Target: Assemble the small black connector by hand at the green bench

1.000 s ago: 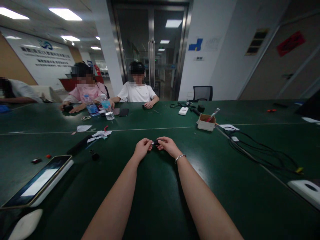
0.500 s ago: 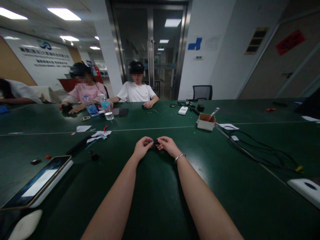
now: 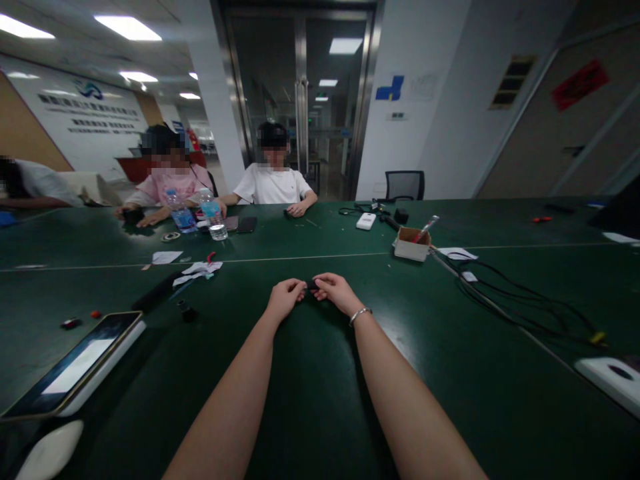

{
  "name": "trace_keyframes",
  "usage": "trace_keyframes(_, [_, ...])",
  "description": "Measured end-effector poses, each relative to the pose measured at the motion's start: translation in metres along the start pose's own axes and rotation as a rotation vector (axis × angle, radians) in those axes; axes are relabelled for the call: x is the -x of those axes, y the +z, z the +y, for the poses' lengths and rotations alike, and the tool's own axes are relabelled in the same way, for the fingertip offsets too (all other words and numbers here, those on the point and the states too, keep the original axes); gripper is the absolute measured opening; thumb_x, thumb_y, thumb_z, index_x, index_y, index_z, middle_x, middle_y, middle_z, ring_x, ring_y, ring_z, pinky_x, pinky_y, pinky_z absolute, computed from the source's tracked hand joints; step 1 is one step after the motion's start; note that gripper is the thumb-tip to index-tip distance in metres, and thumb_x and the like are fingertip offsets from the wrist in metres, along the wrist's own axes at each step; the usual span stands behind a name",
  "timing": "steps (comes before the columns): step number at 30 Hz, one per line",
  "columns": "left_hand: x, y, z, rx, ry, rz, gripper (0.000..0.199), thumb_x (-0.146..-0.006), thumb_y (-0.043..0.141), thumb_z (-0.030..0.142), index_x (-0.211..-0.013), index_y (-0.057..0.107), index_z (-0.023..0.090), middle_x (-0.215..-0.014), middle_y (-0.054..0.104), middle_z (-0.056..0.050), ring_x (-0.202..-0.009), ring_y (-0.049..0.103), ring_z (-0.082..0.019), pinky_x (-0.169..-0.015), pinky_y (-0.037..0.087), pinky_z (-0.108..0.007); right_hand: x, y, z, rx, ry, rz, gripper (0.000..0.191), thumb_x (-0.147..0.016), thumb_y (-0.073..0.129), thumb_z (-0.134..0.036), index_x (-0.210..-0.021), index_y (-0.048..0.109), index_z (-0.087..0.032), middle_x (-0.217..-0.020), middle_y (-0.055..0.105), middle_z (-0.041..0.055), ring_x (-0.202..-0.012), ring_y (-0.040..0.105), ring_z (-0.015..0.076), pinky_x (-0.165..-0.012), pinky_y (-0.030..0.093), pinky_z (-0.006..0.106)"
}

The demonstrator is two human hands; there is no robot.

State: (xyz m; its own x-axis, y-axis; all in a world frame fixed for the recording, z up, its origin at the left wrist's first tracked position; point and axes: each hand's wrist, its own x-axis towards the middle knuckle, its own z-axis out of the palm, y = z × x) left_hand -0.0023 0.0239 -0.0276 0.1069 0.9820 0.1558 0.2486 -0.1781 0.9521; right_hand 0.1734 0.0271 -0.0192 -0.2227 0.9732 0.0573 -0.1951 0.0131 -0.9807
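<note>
Over the middle of the dark green table (image 3: 320,387), a small black object (image 3: 312,285) sits between my two hands; its kind is too small to tell. My right hand (image 3: 339,293), with a silver bracelet at the wrist, pinches the object from the right. My left hand (image 3: 286,298) is closed in a pinch at its left end. Whatever lies between the left fingertips is hidden. Off to the left stands a short black cylinder (image 3: 187,311), apart from both hands.
A phone (image 3: 80,363) lies on a white box at left, beside scraps of paper (image 3: 197,272). An open small carton (image 3: 412,248) and black cables (image 3: 530,300) are on the right. Across the table sit two people near water bottles (image 3: 214,217).
My left fingers have curled in slightly at the object's left end. The right hand and the things on the table look the same.
</note>
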Motion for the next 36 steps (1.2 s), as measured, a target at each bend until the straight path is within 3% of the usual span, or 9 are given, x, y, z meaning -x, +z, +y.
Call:
trace_keyframes(10, [0.005, 0.000, 0.011, -0.021, -0.050, 0.021, 0.035, -0.077, 0.054, 0.048, -0.077, 0.065, 0.014, -0.061, 0.062, -0.002, -0.053, 0.055, -0.011, -0.053, 0.043, -0.023, 0.000, -0.002, 0.002, -0.020, -0.010, -0.064, 0.027, -0.073, 0.071, -0.019, -0.098, 0.062, -0.013, -0.067, 0.068, 0.0033, -0.059, 0.067, 0.0129, -0.058, 0.055, 0.022])
trace_keyframes(21, [0.003, 0.001, 0.008, 0.018, -0.082, 0.058, 0.039, -0.076, 0.056, 0.051, -0.074, 0.065, 0.013, -0.057, 0.061, -0.003, -0.048, 0.053, -0.010, -0.049, 0.042, -0.023, 0.006, 0.000, -0.003, -0.081, 0.010, -0.102, 0.027, -0.074, 0.070, -0.010, -0.099, 0.060, -0.014, -0.078, 0.070, 0.0056, -0.074, 0.071, 0.0161, -0.070, 0.059, 0.026])
trace_keyframes(36, [0.005, -0.003, 0.008, 0.010, 0.164, 0.024, 0.026, -0.070, 0.066, 0.029, -0.093, 0.064, 0.017, -0.090, 0.067, -0.005, -0.077, 0.062, -0.015, -0.069, 0.050, -0.027, 0.005, 0.006, -0.008, -0.046, 0.069, -0.014, 0.011, -0.083, 0.063, -0.017, -0.091, 0.057, -0.012, -0.065, 0.069, 0.0050, -0.054, 0.068, 0.0135, -0.053, 0.057, 0.021])
